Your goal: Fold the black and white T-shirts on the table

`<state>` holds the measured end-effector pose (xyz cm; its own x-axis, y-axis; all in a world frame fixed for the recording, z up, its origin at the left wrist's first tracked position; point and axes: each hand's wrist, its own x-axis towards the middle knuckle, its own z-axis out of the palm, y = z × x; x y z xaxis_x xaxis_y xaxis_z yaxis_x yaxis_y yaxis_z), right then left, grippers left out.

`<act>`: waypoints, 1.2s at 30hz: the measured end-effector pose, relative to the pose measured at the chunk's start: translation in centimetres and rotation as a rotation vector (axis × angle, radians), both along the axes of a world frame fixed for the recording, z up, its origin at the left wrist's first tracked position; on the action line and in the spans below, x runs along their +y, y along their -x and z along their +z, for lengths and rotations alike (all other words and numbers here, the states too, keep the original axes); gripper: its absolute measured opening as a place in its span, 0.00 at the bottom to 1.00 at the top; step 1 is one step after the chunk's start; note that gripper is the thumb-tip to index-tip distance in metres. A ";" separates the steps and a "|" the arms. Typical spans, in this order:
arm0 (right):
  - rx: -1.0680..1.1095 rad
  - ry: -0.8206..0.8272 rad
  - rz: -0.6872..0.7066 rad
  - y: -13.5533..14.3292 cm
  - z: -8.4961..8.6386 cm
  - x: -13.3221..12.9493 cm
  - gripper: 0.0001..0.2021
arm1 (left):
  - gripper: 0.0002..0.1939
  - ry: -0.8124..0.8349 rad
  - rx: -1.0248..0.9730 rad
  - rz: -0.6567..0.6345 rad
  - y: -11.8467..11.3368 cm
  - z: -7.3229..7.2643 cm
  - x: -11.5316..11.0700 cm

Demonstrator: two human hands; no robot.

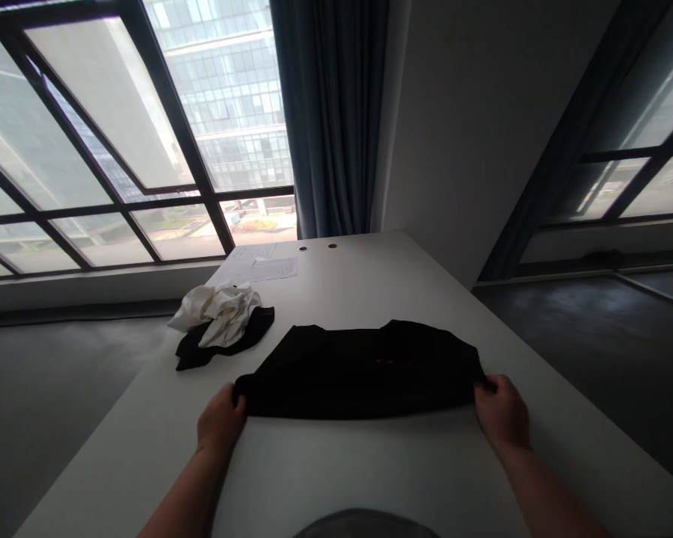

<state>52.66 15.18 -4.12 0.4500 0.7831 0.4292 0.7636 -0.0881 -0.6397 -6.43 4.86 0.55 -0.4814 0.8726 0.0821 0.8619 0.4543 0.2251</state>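
Observation:
A black garment (348,373) is stretched wide across the white table (364,288), its near edge almost straight. My left hand (223,418) grips its left end, fingers closed on the cloth. At the opposite end, my right hand (502,411) is closed on the right corner. A small reddish mark shows on the dark fabric, too small to read. Beyond my left hand, a crumpled white cloth (224,306) lies partly over another black cloth (258,325).
Papers (274,268) lie at the far left of the table, near two round holes in its top. A dark blue curtain (336,112) and windows (247,97) stand behind. A rounded grey shape (364,524) shows at the bottom edge.

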 end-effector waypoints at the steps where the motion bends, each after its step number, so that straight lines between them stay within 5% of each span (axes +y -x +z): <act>1: -0.031 -0.010 0.010 -0.5 0.0 0.1 0.14 | 0.08 0.024 0.021 -0.010 1.1 -0.1 -0.7; 5: -0.227 -0.186 0.143 0.3 0.8 -0.2 0.14 | 0.08 0.001 0.094 -0.038 3.4 -1.3 -3.7; 11: -0.433 -0.237 0.440 6.7 2.4 -2.7 0.26 | 0.09 -0.247 0.256 -0.111 3.1 -1.8 -4.5; 16: -0.481 -0.062 0.703 12.7 0.1 -3.1 0.26 | 0.18 -0.300 0.138 -0.540 -3.3 -1.3 -1.5; 19: -0.503 0.030 0.703 15.1 -0.5 -1.7 0.26 | 0.24 -0.280 0.044 -0.738 -9.3 -1.5 1.5; 23: -0.500 0.051 0.623 16.6 0.8 -0.3 0.25 | 0.31 -0.183 0.008 -0.649 -15.1 -1.6 5.4; 26: -0.501 0.020 0.623 16.7 2.1 -0.5 0.17 | 0.27 -0.136 0.005 -0.568 -16.1 -1.1 6.7; 30: -0.526 -0.109 0.696 15.8 2.7 -2.9 0.12 | 0.10 -0.147 -0.001 -0.643 -15.2 -0.8 5.4; 36: -0.505 -0.226 0.891 14.0 1.5 -8.5 0.13 | 0.12 -0.335 0.024 -0.828 -13.6 -2.1 -0.5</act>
